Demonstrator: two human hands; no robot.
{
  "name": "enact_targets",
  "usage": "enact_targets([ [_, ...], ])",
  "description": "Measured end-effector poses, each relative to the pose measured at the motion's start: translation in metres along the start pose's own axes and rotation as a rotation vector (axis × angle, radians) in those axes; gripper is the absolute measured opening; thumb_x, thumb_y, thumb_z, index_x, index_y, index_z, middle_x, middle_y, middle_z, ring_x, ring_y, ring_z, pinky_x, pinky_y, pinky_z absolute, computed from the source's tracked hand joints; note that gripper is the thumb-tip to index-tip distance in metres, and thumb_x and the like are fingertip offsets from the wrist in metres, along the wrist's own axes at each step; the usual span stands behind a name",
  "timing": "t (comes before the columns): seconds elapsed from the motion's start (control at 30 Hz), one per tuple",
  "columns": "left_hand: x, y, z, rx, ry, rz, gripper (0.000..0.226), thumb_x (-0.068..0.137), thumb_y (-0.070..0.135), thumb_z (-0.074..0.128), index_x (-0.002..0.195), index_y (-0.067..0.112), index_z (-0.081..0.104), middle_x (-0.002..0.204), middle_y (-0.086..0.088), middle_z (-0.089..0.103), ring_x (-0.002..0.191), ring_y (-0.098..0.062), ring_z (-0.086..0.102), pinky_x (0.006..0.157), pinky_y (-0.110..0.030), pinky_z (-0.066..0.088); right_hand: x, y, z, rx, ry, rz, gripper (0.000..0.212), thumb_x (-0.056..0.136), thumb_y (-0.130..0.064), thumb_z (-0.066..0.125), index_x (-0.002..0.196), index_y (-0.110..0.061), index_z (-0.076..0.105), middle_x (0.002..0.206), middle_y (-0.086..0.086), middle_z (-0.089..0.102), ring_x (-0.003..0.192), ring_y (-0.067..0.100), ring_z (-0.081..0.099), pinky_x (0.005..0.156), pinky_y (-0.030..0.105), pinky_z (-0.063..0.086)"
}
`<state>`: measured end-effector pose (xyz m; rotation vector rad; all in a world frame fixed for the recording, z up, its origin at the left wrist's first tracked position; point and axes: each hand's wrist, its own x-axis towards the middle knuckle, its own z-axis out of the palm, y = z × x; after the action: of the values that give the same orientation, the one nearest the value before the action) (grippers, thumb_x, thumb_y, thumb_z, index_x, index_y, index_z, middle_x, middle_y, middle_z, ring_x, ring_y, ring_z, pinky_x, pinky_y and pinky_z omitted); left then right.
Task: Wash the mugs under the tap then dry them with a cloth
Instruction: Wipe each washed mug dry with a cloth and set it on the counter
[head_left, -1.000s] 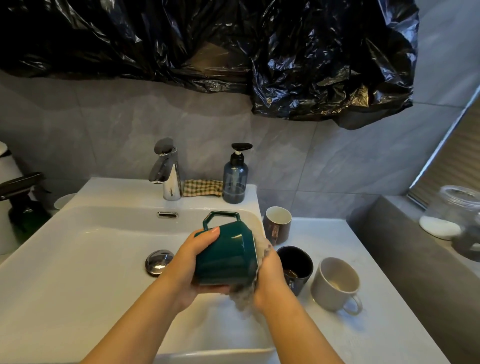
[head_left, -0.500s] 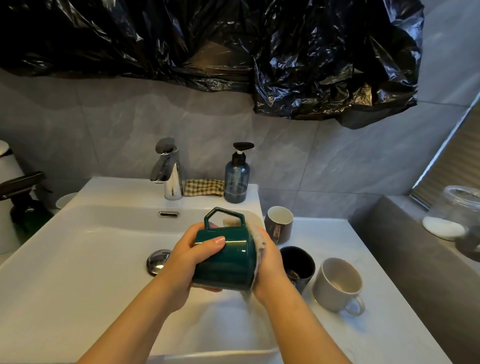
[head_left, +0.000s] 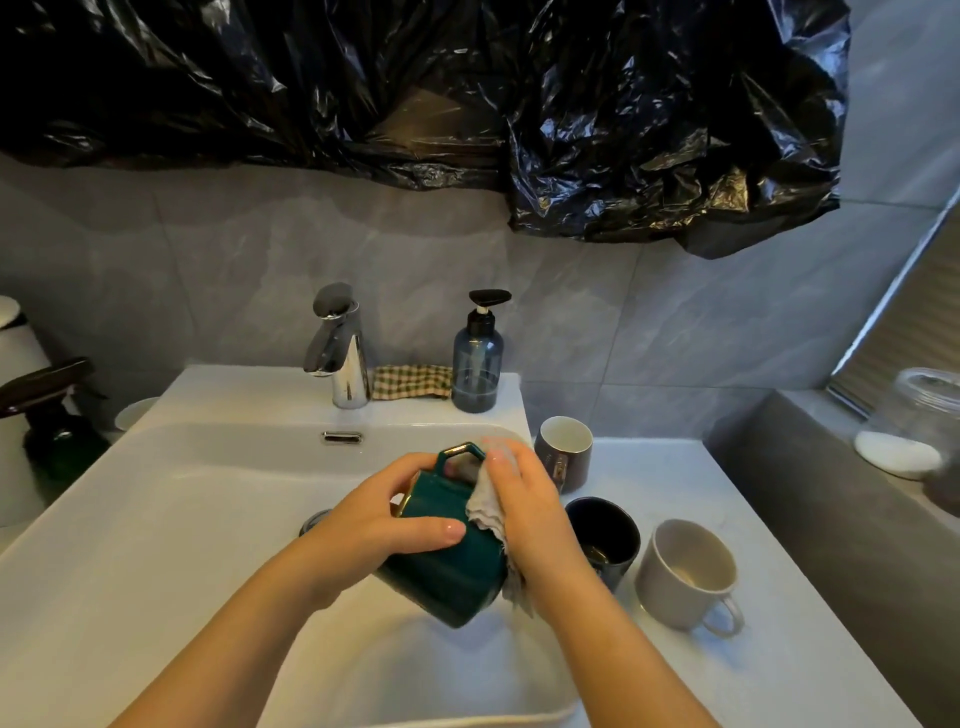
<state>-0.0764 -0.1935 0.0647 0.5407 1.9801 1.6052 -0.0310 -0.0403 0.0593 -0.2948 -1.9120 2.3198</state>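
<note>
In the head view, the green mug (head_left: 447, 566) is held over the right half of the sink (head_left: 156, 467), and it is now tilted, its gold rim turned up toward the left and its base dropped toward the near edge, where a second ago it was held level on its side. The left hand (head_left: 374, 525) is wrapped round the body near the rim, its grip closed on the mug. The right hand (head_left: 530, 514) has been moved from the mug's end up to the handle, and its grip is closed on the grey cloth (head_left: 485, 506), which is pressed against the mug's side just below the handle. No water is seen at the tap (head_left: 337, 348), so this mug is judged to be washed and nearly dried, with the handle being wiped last. Three more mugs, brown (head_left: 563, 460), dark (head_left: 605, 535) and white (head_left: 685, 571), are stood upright on the pale bench (head_left: 753, 649) just right of the sink; residue is seen in the white one, so these are judged still to be washed. A soap bottle (head_left: 478, 358) and a checked cloth (head_left: 413, 382) are set beside the tap. Grey tiles are seen behind, with black plastic sheeting (head_left: 467, 93) hung above, and a glass jar (head_left: 924, 415) is set on a ledge at the right.
</note>
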Motion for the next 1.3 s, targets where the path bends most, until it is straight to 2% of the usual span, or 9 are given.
enact_targets([
  [0.07,0.004,0.004,-0.004,0.034,0.008,-0.028,0.08,0.038,0.055,0.074,0.113,0.043,0.049,0.117,0.005,0.058,0.103,-0.021,0.061,0.078,-0.028,0.056,0.001,-0.006,-0.001,-0.11,0.009,-0.032,0.007,0.097,-0.035,0.045,0.094,-0.032,0.05,0.09,-0.009,0.058,0.074,-0.002,0.062,0.061,0.013,0.052],
  [0.2,0.014,0.004,-0.002,0.023,0.125,-0.119,0.08,0.058,0.033,0.087,0.121,0.045,0.041,0.125,0.003,0.045,0.111,-0.028,0.054,0.083,-0.037,0.055,0.003,-0.001,0.002,-0.245,0.147,-0.09,0.01,0.094,-0.036,0.052,0.085,-0.036,0.046,0.089,-0.012,0.057,0.082,0.006,0.058,0.083,0.029,0.054],
  [0.43,0.019,-0.012,0.043,-0.507,0.433,-0.232,0.06,0.076,0.021,0.075,0.126,0.023,0.042,0.115,-0.014,0.061,0.094,-0.028,0.063,0.067,-0.039,0.057,-0.004,0.025,0.016,-0.323,0.475,-0.286,0.017,0.089,-0.037,0.058,0.085,-0.04,0.042,0.099,-0.006,0.057,0.097,0.013,0.059,0.082,0.031,0.052],
  [0.53,0.018,-0.006,0.051,-0.525,0.397,-0.254,0.023,0.085,0.028,0.065,0.102,0.013,0.061,0.084,-0.01,0.071,0.073,-0.023,0.066,0.055,-0.031,0.052,-0.014,0.035,0.026,-0.386,0.383,-0.382,0.017,0.081,-0.056,0.047,0.093,-0.044,0.049,0.101,-0.011,0.059,0.101,0.011,0.057,0.088,0.034,0.049],
  [0.73,0.012,-0.012,0.033,-0.701,0.304,-0.378,0.04,0.078,0.04,0.065,0.106,0.01,0.065,0.095,-0.018,0.072,0.089,-0.035,0.065,0.072,-0.043,0.052,-0.011,0.005,0.004,0.022,0.211,-0.245,0.026,0.099,-0.029,0.035,0.086,-0.027,0.058,0.082,-0.009,0.063,0.071,-0.006,0.062,0.059,0.008,0.047],
  [0.9,0.008,-0.008,0.027,-0.703,0.168,-0.35,0.048,0.063,0.033,0.07,0.103,0.008,0.066,0.093,-0.018,0.073,0.092,-0.037,0.065,0.08,-0.048,0.051,-0.004,0.004,0.006,-0.354,-0.046,-0.216,0.015,0.098,-0.036,0.039,0.099,-0.043,0.052,0.105,-0.009,0.059,0.097,0.006,0.06,0.09,0.035,0.053],
  [1.0,0.006,-0.001,0.024,-0.642,0.144,-0.327,0.044,0.062,0.033,0.068,0.097,0.007,0.066,0.084,-0.017,0.074,0.086,-0.035,0.065,0.075,-0.044,0.05,0.0,-0.001,0.004,-0.488,-0.03,-0.244,0.007,0.094,-0.038,0.05,0.093,-0.032,0.054,0.096,-0.004,0.06,0.09,0.008,0.061,0.084,0.03,0.054],
  [1.1,0.006,0.0,0.021,-0.63,0.111,-0.374,0.043,0.061,0.032,0.067,0.094,0.005,0.066,0.08,-0.018,0.073,0.085,-0.036,0.063,0.075,-0.044,0.049,0.002,-0.009,0.0,-0.487,-0.008,-0.187,0.029,0.089,-0.038,0.057,0.084,-0.01,0.056,0.072,-0.002,0.057,0.064,0.0,0.056,0.061,0.014,0.049],
  [1.3,0.009,-0.019,0.027,-0.909,0.148,-0.266,0.054,0.069,0.037,0.064,0.117,0.012,0.06,0.121,-0.023,0.061,0.106,-0.047,0.059,0.092,-0.06,0.046,0.014,-0.007,0.0,-0.386,0.324,-0.166,0.031,0.092,-0.044,0.049,0.083,-0.017,0.06,0.076,-0.003,0.06,0.081,0.013,0.06,0.067,0.023,0.049],
])
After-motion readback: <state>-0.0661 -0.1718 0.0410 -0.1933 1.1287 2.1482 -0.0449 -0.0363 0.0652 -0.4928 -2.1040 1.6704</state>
